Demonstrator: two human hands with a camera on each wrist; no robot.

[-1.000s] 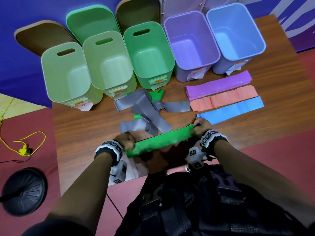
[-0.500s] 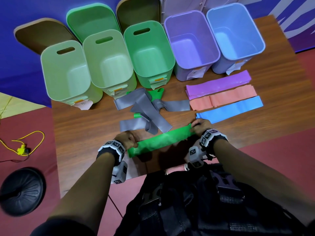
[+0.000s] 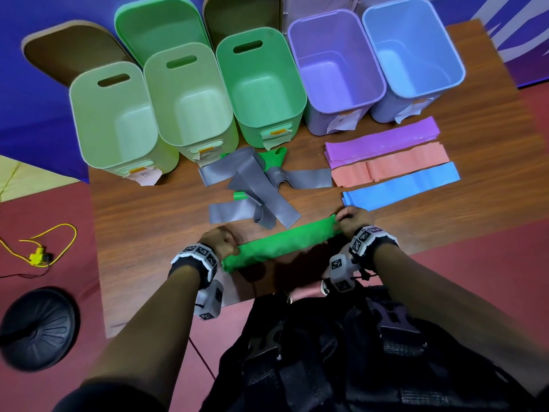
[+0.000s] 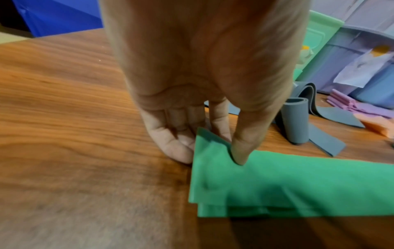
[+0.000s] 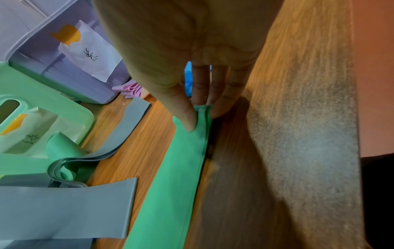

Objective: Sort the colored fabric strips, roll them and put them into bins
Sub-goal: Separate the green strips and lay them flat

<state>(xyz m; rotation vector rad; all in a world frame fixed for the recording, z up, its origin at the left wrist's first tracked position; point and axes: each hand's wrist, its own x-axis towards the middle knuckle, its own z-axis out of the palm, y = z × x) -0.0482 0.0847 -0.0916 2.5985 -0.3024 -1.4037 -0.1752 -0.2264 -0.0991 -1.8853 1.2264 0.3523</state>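
Nearest, both hands pinch the ends of a green strip (image 3: 280, 243): left hand (image 3: 221, 243), right hand (image 3: 352, 218). A second ago it was bunched; now it lies flatter on the wooden table (image 3: 148, 221), ready for rolling. Beyond, grey strips (image 3: 255, 185), then empty bins (image 3: 261, 90).

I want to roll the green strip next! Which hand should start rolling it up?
Probably the left hand. It pinches the green strip at the end lying near the table's bare side, so there is room to roll. The right hand pinches the far end, close beside the blue strip, and can anchor it.
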